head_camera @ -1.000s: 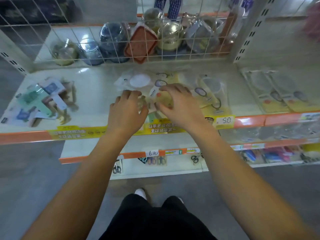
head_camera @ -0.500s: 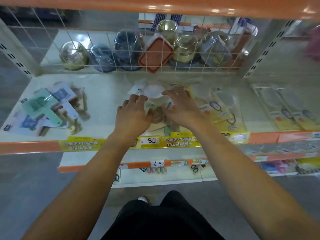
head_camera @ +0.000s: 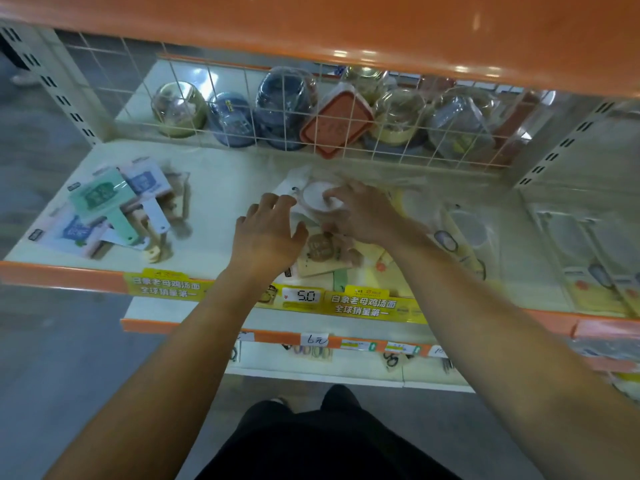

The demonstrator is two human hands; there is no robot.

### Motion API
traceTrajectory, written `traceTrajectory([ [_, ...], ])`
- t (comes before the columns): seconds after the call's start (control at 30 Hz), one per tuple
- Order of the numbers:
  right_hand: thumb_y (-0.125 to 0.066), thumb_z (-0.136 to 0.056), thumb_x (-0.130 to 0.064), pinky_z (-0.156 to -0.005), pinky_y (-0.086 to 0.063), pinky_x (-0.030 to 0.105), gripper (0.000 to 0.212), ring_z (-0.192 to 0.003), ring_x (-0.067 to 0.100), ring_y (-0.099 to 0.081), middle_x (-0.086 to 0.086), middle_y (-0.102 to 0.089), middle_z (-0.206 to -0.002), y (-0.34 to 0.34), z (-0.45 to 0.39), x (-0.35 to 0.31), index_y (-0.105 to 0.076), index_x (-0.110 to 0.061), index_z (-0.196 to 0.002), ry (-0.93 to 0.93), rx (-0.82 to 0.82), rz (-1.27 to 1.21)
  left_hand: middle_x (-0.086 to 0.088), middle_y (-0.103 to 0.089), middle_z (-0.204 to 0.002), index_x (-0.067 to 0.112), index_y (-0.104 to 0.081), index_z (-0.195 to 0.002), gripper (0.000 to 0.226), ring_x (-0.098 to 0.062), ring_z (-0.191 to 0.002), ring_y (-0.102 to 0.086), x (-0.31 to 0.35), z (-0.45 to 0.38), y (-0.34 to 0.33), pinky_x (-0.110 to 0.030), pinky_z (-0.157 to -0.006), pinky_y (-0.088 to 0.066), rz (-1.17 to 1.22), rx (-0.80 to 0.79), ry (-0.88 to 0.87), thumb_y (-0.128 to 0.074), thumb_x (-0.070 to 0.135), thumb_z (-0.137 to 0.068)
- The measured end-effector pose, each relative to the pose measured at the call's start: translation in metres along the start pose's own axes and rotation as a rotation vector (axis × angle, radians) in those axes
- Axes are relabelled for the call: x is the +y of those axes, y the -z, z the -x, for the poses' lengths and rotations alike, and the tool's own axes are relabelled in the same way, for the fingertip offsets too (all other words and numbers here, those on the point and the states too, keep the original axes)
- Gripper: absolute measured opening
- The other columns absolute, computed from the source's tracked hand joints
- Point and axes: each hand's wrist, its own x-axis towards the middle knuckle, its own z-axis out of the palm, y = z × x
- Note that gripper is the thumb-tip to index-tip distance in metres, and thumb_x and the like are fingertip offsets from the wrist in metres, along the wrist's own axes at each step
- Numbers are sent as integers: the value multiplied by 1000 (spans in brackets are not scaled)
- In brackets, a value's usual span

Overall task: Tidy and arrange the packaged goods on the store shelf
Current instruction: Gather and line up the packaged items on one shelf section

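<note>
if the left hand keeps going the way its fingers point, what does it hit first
Probably the clear packet with the white round disc, just beyond the left hand. Past that stands the wire grid. Depth is hard to judge here.

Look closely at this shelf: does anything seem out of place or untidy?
Yes. The carded packs at the shelf's left lie in a crooked, overlapping heap, and the packets under both hands are jumbled.

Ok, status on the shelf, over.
Left hand open on the packets. Right hand fingers on the white round packet. Nothing blocking.
</note>
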Motion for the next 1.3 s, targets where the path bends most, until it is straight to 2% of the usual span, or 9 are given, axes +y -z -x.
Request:
traceTrajectory([
  [0.1, -58, -83, -59, -105, -34, 51, 51, -127, 39, -39, 6, -41, -146, -3, 2, -2, -50, -39, -130, -20, 32, 32, -5, -49, -130, 22, -47, -131, 43, -30, -114, -52, -2, 1, -1, -42, -92, -41, 10, -6, 17, -51, 39, -91],
  [0.27, -64, -85, -55, -100, -32, 50, 49, -125, 40, -36, 7, -39, -139, -3, 4, -12, -47, -44, -129, -78, 45, 80, -5, -49, -131, 22, -47, -132, 44, -30, -115, -52, -4, 3, 0, -42, -93, -41, 16, -2, 9, -51, 39, -92],
  [0.4, -70, -82, -46, -98, -36, 48, 50, -122, 38, -38, 7, -37, -137, -4, 13, -21, -50, -41, -128, -79, 82, 69, -5, -50, -130, 22, -47, -131, 44, -30, -113, -52, -8, 2, 0, -42, -92, -42, 26, 10, -13, -53, 39, -91],
  [0.57, -68, -81, -42, -90, -41, 40, 33, -115, 34, -45, 5, -44, -129, -3, 34, -29, -60, -36, -112, -142, 233, 22, -7, -50, -129, 20, -49, -130, 43, -32, -111, -53, -14, 0, -1, -43, -90, -43, 35, 23, -64, -53, 38, -91],
  [0.73, -65, -81, -45, -86, -39, 36, 28, -114, 31, -45, 3, -44, -127, 8, 66, -23, -60, -34, -107, -295, 418, -44, -6, -48, -134, 21, -48, -130, 43, -31, -116, -51, -3, -4, -8, -44, -93, -42, 38, 5, -122, -52, 39, -91],
  [0.93, -64, -74, -44, -84, -46, 38, 31, -105, 34, -55, 9, -55, -115, 10, 122, 2, -67, -28, -101, -426, 661, -17, -7, -51, -128, 20, -52, -127, 42, -32, -111, -54, 40, -1, -23, -43, -88, -44, 78, -36, -304, -53, 39, -89],
  [1.03, -65, -70, -43, -87, -41, 39, 33, -110, 31, -55, 10, -62, -104, 17, 147, 20, -69, -26, -99, -487, 665, -20, -9, -53, -125, 19, -54, -124, 44, -35, -108, -54, 72, 3, -32, -43, -86, -45, 78, -49, -398, -52, 38, -85],
  [1.2, -66, -75, -42, -93, -43, 39, 34, -110, 33, -53, 9, -56, -116, 26, 198, 53, -68, -30, -107, -662, 706, -123, -10, -54, -124, 20, -55, -123, 42, -36, -108, -55, 135, 21, -50, -47, -85, -49, 111, -111, -495, -55, 34, -84],
  [1.3, -68, -75, -38, -89, -46, 40, 33, -104, 35, -55, 11, -57, -111, 31, 229, 78, -70, -26, -106, -701, 789, -113, -9, -53, -123, 20, -55, -122, 40, -36, -108, -56, 173, 32, -62, -47, -88, -48, 112, -145, -557, -57, 35, -85],
])
